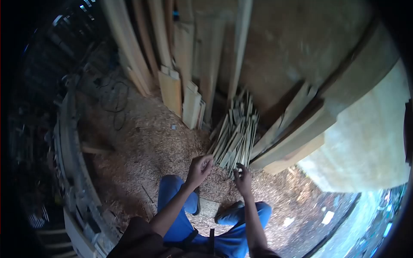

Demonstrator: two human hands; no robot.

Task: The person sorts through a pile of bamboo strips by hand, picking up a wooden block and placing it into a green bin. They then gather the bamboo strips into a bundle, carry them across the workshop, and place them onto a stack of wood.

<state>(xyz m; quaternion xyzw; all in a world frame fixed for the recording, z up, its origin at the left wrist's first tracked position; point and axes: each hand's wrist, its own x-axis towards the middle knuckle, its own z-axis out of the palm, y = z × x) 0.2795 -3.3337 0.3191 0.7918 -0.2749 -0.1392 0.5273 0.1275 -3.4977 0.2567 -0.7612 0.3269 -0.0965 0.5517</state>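
A pile of thin wooden strips (234, 133) lies on the ground against the wall, in front of the crouching person. My left hand (200, 169) is at the pile's lower left edge, its fingers curled in; whether anything small is inside is hidden. My right hand (243, 180) is at the near end of the pile, thumb and forefinger curved around a small gap beside the strip ends. Whether it touches a strip is too small to tell.
Tall boards (172, 90) lean upright beyond the pile. Long planks (297, 133) slant at the right, beside a large pale sheet (365, 133). Wood shavings (150, 142) cover the ground. A cable (115, 103) lies at the upper left.
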